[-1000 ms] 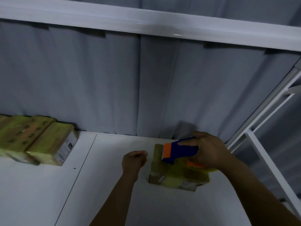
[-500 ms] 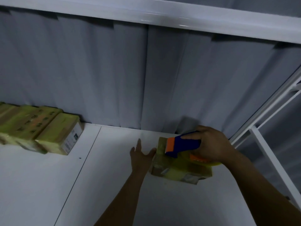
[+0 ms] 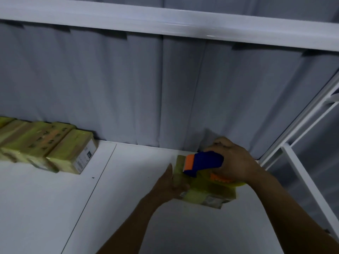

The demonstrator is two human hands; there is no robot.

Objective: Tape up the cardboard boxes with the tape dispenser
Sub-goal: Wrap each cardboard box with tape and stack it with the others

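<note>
Over at the back-right of the white table (image 3: 119,217), close to the grey curtain (image 3: 165,88), the box (image 3: 207,194) lies flat w/ the tape dispenser (image 3: 203,161) set on its top. R hand (image 3: 233,162) is wrapped tight round the dispenser's blue handle, orange blade end pointing left. L hand (image 3: 169,186) lies against the box's left end, fingers straight, pressing rather than clutching; thumb is too blurred to read. Box looks glossy yellow w/ tape on most faces already.

Risks, as I judge them:
- Box is small & prob. light and the table looks slick, so a hard pull on the dispenser could drag or spin it unless L hand braces firmly.
- L fingers sit just beside the blade end, so a run leftward could nick them.
- If the dispenser tilts, tape prob. wrinkles or misses the seam. Can't see the seam, as dispenser & hand cover it.
- Box is near the table's back edge, so a shove away could jam it into the curtain.

Row of taped boxes (image 3: 55,149) sits well apart at far left, so no risk there.
</note>
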